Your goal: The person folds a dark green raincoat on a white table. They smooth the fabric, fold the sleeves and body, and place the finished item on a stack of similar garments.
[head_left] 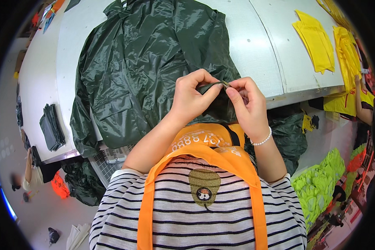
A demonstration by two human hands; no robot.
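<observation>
A shiny dark green rain jacket point(154, 54) lies spread over the white table, its near edge hanging toward my lap. My left hand point(196, 95) is closed, thumb and forefinger pinching a fold of the jacket at its right side. Close beside it, my right hand point(251, 106), with a beaded bracelet point(263, 137) at the wrist, is pinched on the same edge. The fingertips of both hands nearly meet there. A tiny light-coloured bit shows between them, too small to name. Dark green cloth hangs below the hands.
On the white table point(258, 54), folded dark green garments point(52, 127) lie at left and folded yellow ones point(314, 41) at right. Dark green cloth point(285, 133) and a lime-green heap point(321, 183) lie below at right. A plastic crate point(102, 166) stands under the table edge. Other people work at both sides.
</observation>
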